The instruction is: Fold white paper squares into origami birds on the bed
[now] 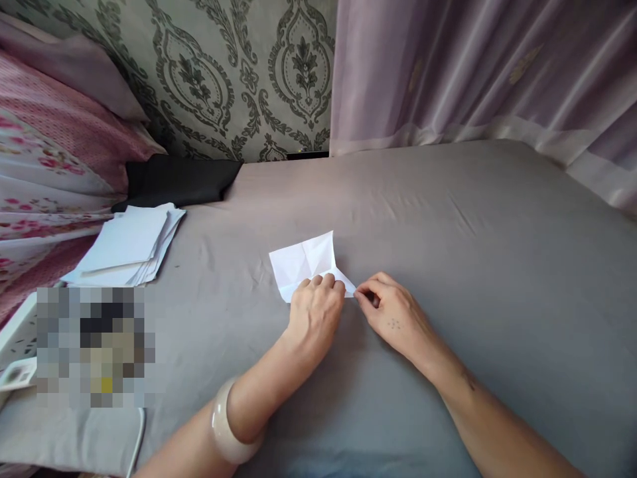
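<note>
Pinching paper [303, 257] corner, wide cloth [428, 226] around

Near the centre of the frame, my left hand [317, 312] curls over the lower part of a creased white paper [301, 257], fingertips hidden, while my right hand [391, 309] pinches its pointed right corner. At left, stacked white sheets [127, 239] lie on grey cloth [423, 219], below a black item [184, 179].

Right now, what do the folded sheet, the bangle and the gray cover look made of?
Folded sheet: matte white paper, judging by its sharp creases. Bangle: glossy, perhaps polished stone or plastic; pale with bright highlights. Gray cover: matte cloth, likely, given its soft wrinkles.
</note>
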{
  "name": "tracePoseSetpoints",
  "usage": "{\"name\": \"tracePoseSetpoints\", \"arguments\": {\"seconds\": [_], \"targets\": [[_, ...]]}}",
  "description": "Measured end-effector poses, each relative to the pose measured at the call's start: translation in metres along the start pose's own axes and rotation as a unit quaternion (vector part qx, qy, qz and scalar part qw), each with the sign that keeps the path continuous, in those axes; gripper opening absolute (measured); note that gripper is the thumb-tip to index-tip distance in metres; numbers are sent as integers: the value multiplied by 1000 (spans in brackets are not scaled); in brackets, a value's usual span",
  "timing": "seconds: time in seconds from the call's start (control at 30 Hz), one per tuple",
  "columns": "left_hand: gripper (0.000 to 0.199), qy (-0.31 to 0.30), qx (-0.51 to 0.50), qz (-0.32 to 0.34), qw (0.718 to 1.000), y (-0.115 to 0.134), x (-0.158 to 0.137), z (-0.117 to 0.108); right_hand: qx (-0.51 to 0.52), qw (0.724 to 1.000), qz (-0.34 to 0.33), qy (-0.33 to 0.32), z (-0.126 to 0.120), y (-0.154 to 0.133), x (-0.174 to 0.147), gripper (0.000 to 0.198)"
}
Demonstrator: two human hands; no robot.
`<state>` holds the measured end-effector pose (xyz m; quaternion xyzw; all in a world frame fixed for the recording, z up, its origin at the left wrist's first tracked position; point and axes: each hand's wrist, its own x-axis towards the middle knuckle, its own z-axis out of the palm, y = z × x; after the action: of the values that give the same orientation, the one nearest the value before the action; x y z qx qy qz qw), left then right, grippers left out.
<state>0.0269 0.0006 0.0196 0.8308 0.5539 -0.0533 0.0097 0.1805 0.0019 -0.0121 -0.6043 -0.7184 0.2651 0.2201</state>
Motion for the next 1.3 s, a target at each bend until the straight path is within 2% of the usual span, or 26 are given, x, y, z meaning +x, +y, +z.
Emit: {"name": "tracePoseSetpoints", "arguments": {"seconds": [0.13,0.27,0.33,0.57,0.87,1.07,1.3], "targets": [[14,-19,8,6,1000,1,1,-2,11,1000,2,1,-3,4,3,15],[15,-17,11,23,1000,0,3,-3,59,997,56,-15,-17,13,6,17],[15,-12,11,29,999,0,3,-3,52,997,62,-8,-24,16,6,20],[19,-20,7,32,999,1,2,-4,-18,998,-22,-48,-28,5,-2,28],[21,-5,-20,57,998,6,-3,-3,-76,992,-65,-73,-29,1,-8,29],[18,-30,-46,67,996,5,-3,-6,-144,980,-109,-85,-33,-4,-15,35],[15,-11,-47,65,997,4,3,-3,-144,977,-125,-98,-36,-4,-14,32]]}}
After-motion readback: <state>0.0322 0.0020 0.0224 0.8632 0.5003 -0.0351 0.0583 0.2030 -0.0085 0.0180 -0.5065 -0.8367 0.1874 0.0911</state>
